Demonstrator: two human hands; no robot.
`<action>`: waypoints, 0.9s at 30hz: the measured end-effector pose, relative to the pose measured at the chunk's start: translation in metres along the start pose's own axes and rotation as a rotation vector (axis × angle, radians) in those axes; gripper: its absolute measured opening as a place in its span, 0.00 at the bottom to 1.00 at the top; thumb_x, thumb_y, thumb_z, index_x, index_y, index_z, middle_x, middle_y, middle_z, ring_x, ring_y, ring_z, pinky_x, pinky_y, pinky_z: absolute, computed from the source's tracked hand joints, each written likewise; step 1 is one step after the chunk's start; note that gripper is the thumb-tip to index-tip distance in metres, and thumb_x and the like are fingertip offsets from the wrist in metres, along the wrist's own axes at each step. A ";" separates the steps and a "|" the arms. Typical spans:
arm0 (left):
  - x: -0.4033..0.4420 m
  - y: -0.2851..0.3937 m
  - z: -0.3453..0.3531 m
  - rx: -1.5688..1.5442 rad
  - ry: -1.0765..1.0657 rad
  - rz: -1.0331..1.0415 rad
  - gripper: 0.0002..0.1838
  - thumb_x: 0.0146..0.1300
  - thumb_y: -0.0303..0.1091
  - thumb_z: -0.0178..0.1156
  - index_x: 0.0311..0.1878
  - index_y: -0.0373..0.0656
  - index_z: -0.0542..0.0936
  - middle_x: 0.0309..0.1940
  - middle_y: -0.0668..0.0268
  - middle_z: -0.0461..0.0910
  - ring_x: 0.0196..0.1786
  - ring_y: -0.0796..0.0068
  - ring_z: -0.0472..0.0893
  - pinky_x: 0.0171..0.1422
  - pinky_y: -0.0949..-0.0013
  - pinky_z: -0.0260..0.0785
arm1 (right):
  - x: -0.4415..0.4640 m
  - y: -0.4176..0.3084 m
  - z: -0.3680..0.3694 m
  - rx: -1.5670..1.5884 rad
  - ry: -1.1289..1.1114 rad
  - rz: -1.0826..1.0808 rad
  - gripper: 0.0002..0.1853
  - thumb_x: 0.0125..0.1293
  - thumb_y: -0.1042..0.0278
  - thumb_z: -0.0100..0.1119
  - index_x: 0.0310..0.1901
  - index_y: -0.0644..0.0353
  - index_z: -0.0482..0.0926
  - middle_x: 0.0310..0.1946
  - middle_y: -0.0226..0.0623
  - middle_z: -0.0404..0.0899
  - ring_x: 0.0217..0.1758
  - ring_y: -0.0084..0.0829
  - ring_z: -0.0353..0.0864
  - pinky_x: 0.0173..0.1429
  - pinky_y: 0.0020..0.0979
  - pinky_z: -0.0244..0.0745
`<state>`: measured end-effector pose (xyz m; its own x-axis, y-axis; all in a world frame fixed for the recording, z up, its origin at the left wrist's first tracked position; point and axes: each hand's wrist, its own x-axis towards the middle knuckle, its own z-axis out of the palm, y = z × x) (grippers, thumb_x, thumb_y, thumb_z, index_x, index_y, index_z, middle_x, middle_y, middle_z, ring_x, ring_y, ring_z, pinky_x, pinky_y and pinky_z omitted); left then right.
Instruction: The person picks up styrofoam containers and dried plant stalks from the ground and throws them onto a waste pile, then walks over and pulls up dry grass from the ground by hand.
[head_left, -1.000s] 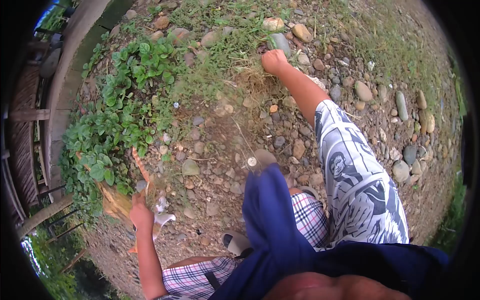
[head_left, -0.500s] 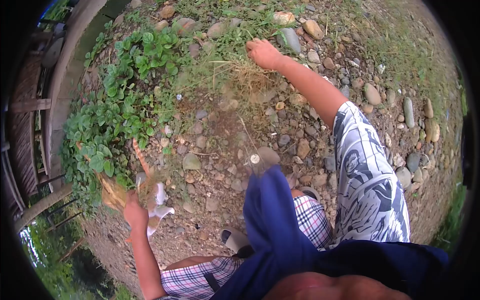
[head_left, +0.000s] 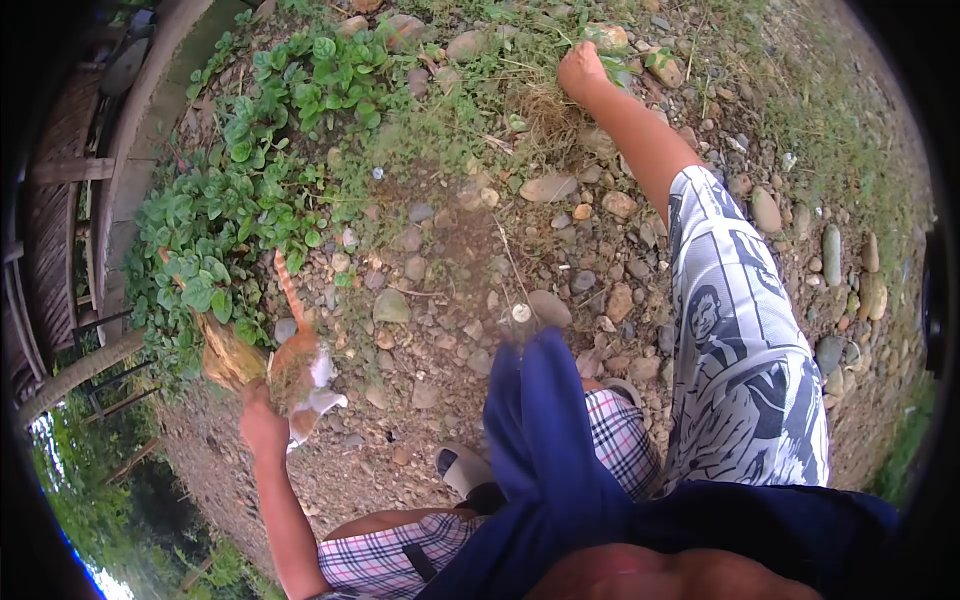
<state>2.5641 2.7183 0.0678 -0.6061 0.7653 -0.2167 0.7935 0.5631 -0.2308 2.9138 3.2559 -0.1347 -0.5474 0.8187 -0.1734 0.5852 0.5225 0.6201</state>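
Observation:
My right hand reaches far forward, its fingers curled closed on green weeds at the stony ground. Just beneath it lies a clump of dry grass. Off to the left, my left hand is closed around a thin, wispy bunch of weeds. Beside that hand is an orange and white cat, partly covered by the wisps, with its striped tail pointing away. A yellowish piece of wood lies just beyond the left hand.
Leafy green plants grow along a concrete edge at the left. Stones of many sizes cover the soil. A dark blue cloth hangs from me above my sandal.
My right hand has moved forward and slightly right, past the dry grass clump. My left hand stays near the cat, whose orange back shows more now. The view has shifted a little.

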 end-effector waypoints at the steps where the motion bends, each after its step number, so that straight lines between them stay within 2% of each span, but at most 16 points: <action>1: 0.000 0.001 -0.001 0.003 -0.006 0.001 0.17 0.44 0.20 0.56 0.42 0.37 0.74 0.52 0.61 0.70 0.45 0.53 0.75 0.47 0.58 0.68 | -0.003 -0.001 -0.005 0.035 0.005 0.020 0.11 0.59 0.65 0.48 0.38 0.51 0.80 0.39 0.32 0.79 0.46 0.31 0.74 0.45 0.40 0.61; 3: 0.002 0.017 -0.013 0.013 -0.021 0.005 0.17 0.44 0.20 0.55 0.43 0.37 0.75 0.52 0.63 0.70 0.45 0.54 0.75 0.47 0.59 0.68 | -0.009 -0.005 -0.008 0.109 0.009 0.057 0.09 0.59 0.66 0.48 0.34 0.50 0.81 0.35 0.30 0.79 0.45 0.30 0.74 0.44 0.36 0.60; 4: 0.003 0.020 -0.014 0.017 -0.026 0.008 0.17 0.44 0.20 0.55 0.42 0.37 0.75 0.52 0.63 0.71 0.45 0.54 0.75 0.48 0.60 0.68 | -0.013 -0.004 -0.007 0.153 0.057 0.059 0.09 0.58 0.66 0.48 0.32 0.50 0.81 0.32 0.28 0.80 0.40 0.30 0.77 0.40 0.36 0.62; 10: 0.010 0.018 -0.009 0.010 -0.002 0.079 0.18 0.43 0.18 0.54 0.42 0.37 0.75 0.51 0.64 0.71 0.45 0.55 0.75 0.48 0.60 0.68 | -0.027 -0.002 0.002 0.407 0.056 0.034 0.07 0.53 0.68 0.51 0.26 0.52 0.81 0.25 0.31 0.80 0.29 0.31 0.80 0.28 0.36 0.65; 13: 0.014 0.015 -0.004 0.000 0.048 0.120 0.18 0.42 0.19 0.54 0.42 0.37 0.76 0.50 0.64 0.71 0.45 0.56 0.76 0.47 0.60 0.68 | -0.042 -0.005 0.000 0.441 0.065 -0.023 0.07 0.50 0.68 0.52 0.25 0.54 0.81 0.25 0.34 0.81 0.30 0.32 0.81 0.29 0.36 0.69; 14: 0.016 0.016 -0.003 0.008 0.063 0.137 0.18 0.42 0.19 0.54 0.41 0.37 0.76 0.50 0.64 0.72 0.44 0.56 0.76 0.46 0.60 0.69 | -0.048 -0.010 0.002 0.464 -0.004 -0.073 0.09 0.53 0.66 0.50 0.28 0.53 0.82 0.29 0.33 0.81 0.35 0.33 0.81 0.32 0.37 0.70; 16: 0.020 0.018 0.002 -0.009 0.102 0.174 0.18 0.42 0.19 0.54 0.41 0.38 0.76 0.49 0.64 0.72 0.43 0.56 0.76 0.45 0.60 0.69 | -0.077 -0.021 -0.005 0.548 -0.018 -0.107 0.09 0.52 0.67 0.50 0.28 0.54 0.82 0.30 0.37 0.81 0.37 0.35 0.81 0.35 0.37 0.73; 17: 0.023 0.020 0.006 -0.034 0.130 0.192 0.18 0.42 0.19 0.53 0.41 0.38 0.76 0.48 0.63 0.72 0.43 0.56 0.76 0.45 0.60 0.69 | -0.095 -0.024 -0.011 0.582 -0.033 -0.124 0.09 0.51 0.67 0.50 0.27 0.56 0.82 0.30 0.40 0.81 0.37 0.37 0.81 0.38 0.36 0.75; 22: 0.047 0.061 0.002 0.014 0.147 0.377 0.17 0.41 0.18 0.52 0.39 0.41 0.76 0.48 0.63 0.72 0.41 0.58 0.76 0.42 0.61 0.70 | -0.200 -0.031 -0.015 0.615 -0.108 -0.404 0.08 0.43 0.68 0.52 0.22 0.59 0.80 0.24 0.44 0.80 0.31 0.39 0.81 0.36 0.36 0.74; 24: 0.063 0.095 0.002 0.087 0.139 0.500 0.17 0.41 0.17 0.52 0.37 0.42 0.77 0.49 0.63 0.71 0.40 0.60 0.76 0.42 0.61 0.70 | -0.232 -0.017 -0.008 0.695 -0.082 -0.329 0.07 0.43 0.70 0.52 0.22 0.60 0.80 0.23 0.42 0.79 0.29 0.39 0.80 0.33 0.36 0.74; 26: 0.082 0.142 0.000 0.061 0.199 0.671 0.16 0.42 0.17 0.52 0.35 0.43 0.77 0.50 0.64 0.71 0.43 0.62 0.74 0.44 0.63 0.68 | -0.255 0.010 0.000 0.739 0.002 -0.062 0.07 0.43 0.72 0.52 0.24 0.60 0.79 0.27 0.41 0.78 0.34 0.38 0.78 0.40 0.37 0.72; 27: 0.092 0.172 -0.003 0.076 0.209 0.737 0.15 0.42 0.17 0.52 0.35 0.42 0.77 0.50 0.63 0.71 0.45 0.62 0.73 0.47 0.65 0.66 | -0.262 0.020 0.014 0.750 0.143 0.148 0.08 0.45 0.74 0.51 0.27 0.60 0.79 0.31 0.41 0.76 0.38 0.38 0.75 0.45 0.37 0.68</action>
<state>2.6451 2.8863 0.0115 0.1070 0.9816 -0.1580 0.9777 -0.1327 -0.1625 3.0770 3.0553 -0.0872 -0.4742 0.8804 0.0028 0.8786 0.4734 -0.0630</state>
